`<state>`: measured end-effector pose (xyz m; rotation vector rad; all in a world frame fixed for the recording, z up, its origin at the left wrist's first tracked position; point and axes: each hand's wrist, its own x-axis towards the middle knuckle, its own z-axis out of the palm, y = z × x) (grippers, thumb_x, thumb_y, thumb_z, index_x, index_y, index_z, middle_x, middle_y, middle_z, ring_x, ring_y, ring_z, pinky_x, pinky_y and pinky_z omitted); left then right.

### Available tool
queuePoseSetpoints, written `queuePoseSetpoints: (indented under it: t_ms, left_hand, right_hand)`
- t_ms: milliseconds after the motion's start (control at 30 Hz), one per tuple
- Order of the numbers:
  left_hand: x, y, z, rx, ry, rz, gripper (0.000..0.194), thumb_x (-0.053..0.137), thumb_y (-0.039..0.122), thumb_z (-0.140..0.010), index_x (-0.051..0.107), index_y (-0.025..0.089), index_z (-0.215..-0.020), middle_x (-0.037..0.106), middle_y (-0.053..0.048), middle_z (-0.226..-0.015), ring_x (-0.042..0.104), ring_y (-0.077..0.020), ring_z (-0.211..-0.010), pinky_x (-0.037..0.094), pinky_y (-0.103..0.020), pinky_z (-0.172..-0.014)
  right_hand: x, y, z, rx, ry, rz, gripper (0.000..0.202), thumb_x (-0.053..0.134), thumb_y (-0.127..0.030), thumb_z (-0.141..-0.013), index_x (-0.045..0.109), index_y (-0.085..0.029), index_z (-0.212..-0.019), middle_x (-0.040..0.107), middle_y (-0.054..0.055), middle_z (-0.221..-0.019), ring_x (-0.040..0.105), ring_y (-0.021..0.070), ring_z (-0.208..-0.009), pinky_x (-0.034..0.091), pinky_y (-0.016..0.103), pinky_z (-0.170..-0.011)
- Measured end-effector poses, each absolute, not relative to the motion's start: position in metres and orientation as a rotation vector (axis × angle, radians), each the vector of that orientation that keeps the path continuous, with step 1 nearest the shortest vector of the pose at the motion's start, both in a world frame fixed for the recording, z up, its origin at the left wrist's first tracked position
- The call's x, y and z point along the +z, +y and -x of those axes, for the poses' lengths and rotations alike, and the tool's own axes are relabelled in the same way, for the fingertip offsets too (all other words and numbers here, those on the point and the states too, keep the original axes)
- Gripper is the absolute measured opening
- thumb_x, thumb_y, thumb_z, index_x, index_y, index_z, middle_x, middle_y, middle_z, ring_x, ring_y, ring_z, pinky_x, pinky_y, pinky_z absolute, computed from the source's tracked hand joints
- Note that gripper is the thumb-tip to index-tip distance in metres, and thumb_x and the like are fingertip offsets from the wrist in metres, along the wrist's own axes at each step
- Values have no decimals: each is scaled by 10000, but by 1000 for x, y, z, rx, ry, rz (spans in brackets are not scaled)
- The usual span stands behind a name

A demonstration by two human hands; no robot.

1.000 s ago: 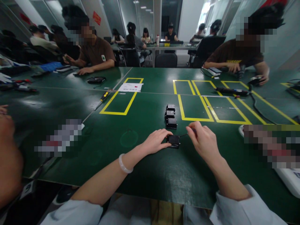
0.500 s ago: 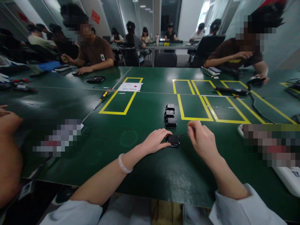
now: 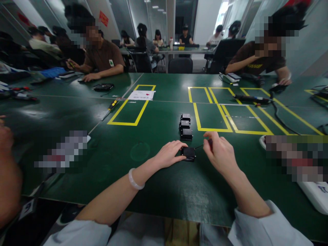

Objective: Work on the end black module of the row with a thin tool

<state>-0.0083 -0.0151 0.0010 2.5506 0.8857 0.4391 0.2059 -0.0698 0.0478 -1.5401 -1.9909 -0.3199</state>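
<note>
A small black box-shaped block lies flat on the green table. My left hand grips it from the left side, thumb at the near edge and fingers at the far edge. In my right hand is a small screwdriver, its handle mostly covered by my curled fingers. The thin shaft points left, its tip at the block's far right corner, where a small screw or pin sticks out. Just beyond stands a row of three similar black blocks, close behind one another.
Yellow tape outlines mark the table. A white paper label and a yellow-black screwdriver lie left of centre. At far right are a black power driver and a cable. Co-workers sit opposite; another person's arm rests at left.
The fingers of my right hand have shifted around the screwdriver, with more of its handle showing. My left hand and the block stay put. The co-worker at right has raised a hand.
</note>
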Motion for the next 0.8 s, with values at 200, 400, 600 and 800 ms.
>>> queuePoseSetpoints:
  t_ms: [200, 400, 600, 800]
  left_hand:
    - [-1, -15, 8, 430, 893, -2536, 346, 625, 339, -873, 496, 231, -1175, 581, -43, -1086, 556, -213, -992, 436, -329, -850]
    - [0, -16, 8, 458, 893, -2532, 353, 629, 329, -870, 492, 233, -1180, 581, -41, -1091, 556, -212, -994, 438, -329, -851]
    - [0, -16, 9, 452, 888, -2531, 355, 623, 338, -874, 495, 232, -1187, 579, -48, -1106, 554, -215, -1012, 436, -336, -863]
    - [-1, -16, 8, 461, 884, -2545, 364, 611, 355, -884, 488, 229, -1201, 581, -49, -1099, 557, -215, -1005, 435, -335, -860]
  right_hand:
    - [48, -70, -208, -389, -1999, 1535, 143, 435, -242, -925, 555, -176, -883, 577, -10, -596, 491, 139, -542, 340, 249, -610]
    - [49, -70, -206, -398, -2012, 1522, 139, 448, -246, -928, 564, -175, -899, 581, -16, -594, 487, 137, -539, 339, 248, -613]
    - [49, -70, -207, -389, -1989, 1547, 231, 434, -326, -953, 553, -189, -809, 606, -2, -609, 485, 133, -526, 338, 249, -602]
    - [47, -69, -206, -375, -1984, 1586, 162, 408, -229, -934, 542, -155, -989, 644, 26, -696, 521, 154, -566, 358, 265, -627]
